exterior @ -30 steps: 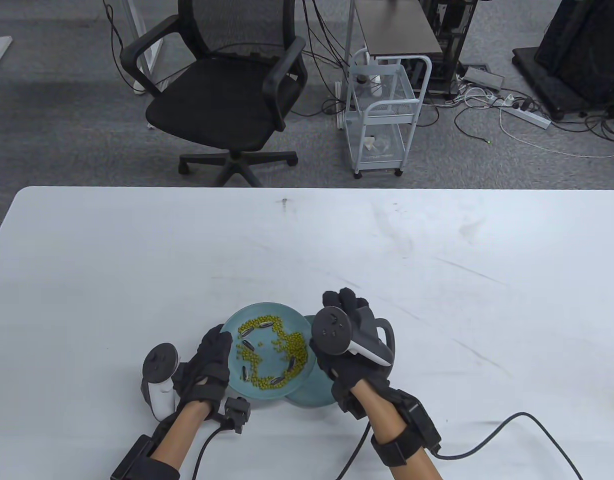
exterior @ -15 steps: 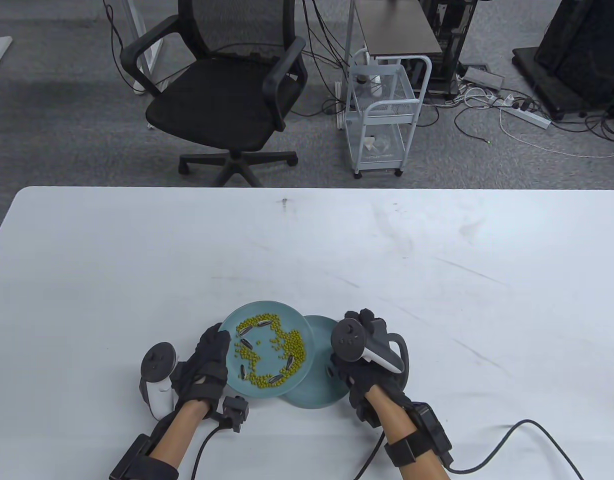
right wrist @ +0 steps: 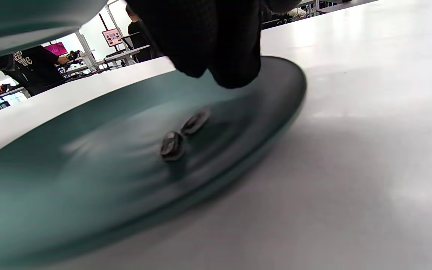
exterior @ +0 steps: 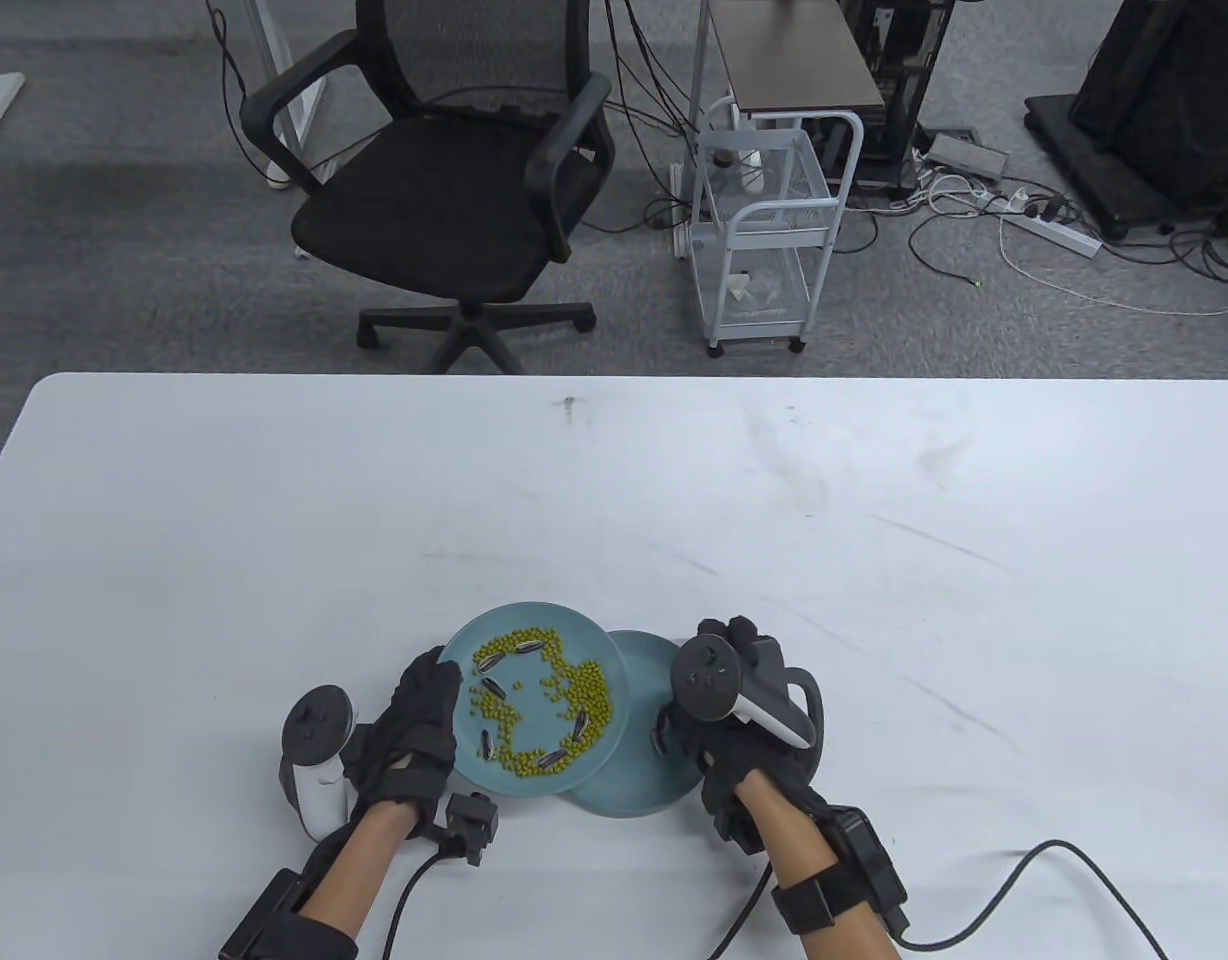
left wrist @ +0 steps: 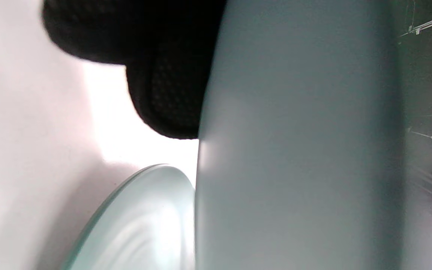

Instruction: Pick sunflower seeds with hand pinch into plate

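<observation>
A teal plate (exterior: 584,630) carries green beans and several striped sunflower seeds (exterior: 522,652). My left hand (exterior: 426,712) grips its left rim and keeps it raised; its underside (left wrist: 294,150) fills the left wrist view beside my fingers (left wrist: 163,82). A second teal plate (exterior: 634,790) lies on the table, partly under the first. My right hand (exterior: 696,700) hovers over this lower plate. Two sunflower seeds (right wrist: 180,135) lie in it just below my fingertips (right wrist: 223,63), which hold nothing that I can see. One seed (exterior: 662,742) shows by my thumb.
The white table (exterior: 874,560) stretches far and right of the plates. Glove cables (exterior: 1054,860) trail along the near edge. A black office chair (exterior: 444,190) and a white wire cart (exterior: 764,230) stand on the floor beyond the table.
My right hand has moved right and down, from above the bean plate's right rim to over the lower plate. The left hand and its plate have stayed put.
</observation>
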